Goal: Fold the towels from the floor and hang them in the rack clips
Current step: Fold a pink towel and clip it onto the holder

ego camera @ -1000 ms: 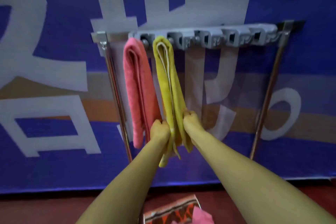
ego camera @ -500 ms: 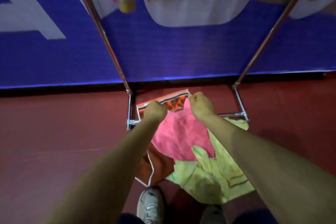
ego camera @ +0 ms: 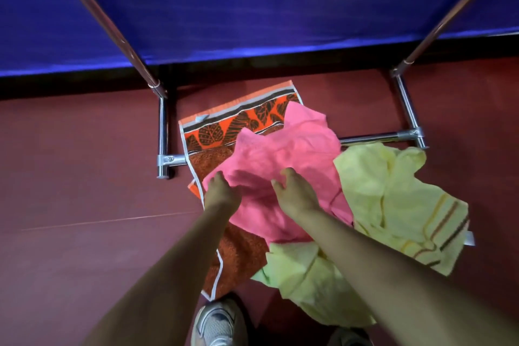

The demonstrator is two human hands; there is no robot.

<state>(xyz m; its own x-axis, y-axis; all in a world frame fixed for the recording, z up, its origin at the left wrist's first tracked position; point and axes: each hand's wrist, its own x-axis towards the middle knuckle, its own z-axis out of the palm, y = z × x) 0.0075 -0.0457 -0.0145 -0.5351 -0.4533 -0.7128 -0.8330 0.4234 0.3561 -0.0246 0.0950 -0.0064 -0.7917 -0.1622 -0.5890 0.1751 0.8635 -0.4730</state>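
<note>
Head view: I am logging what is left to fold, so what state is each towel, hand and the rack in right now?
pink towel: crumpled, unfolded, topmost on the floor pile.
orange leaf-print towel: spread flat underneath, draped over the rack's base bar.
pale yellow towel: crumpled on the floor, partly under the pink one.
left hand: open, on the pink towel.
right hand: open, fingers spread on the pink towel.
rack base: standing; clips out of view.

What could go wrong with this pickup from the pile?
1. The pink towel overlaps the orange patterned towel and the yellow towel; lifting it may drag a neighbour along.
2. Left hand and right hand sit mid-cloth, not at corners, so a grip here could lift a bunched towel that folds badly.
3. Cloth drapes over the rack's base bar and might snag there.
</note>
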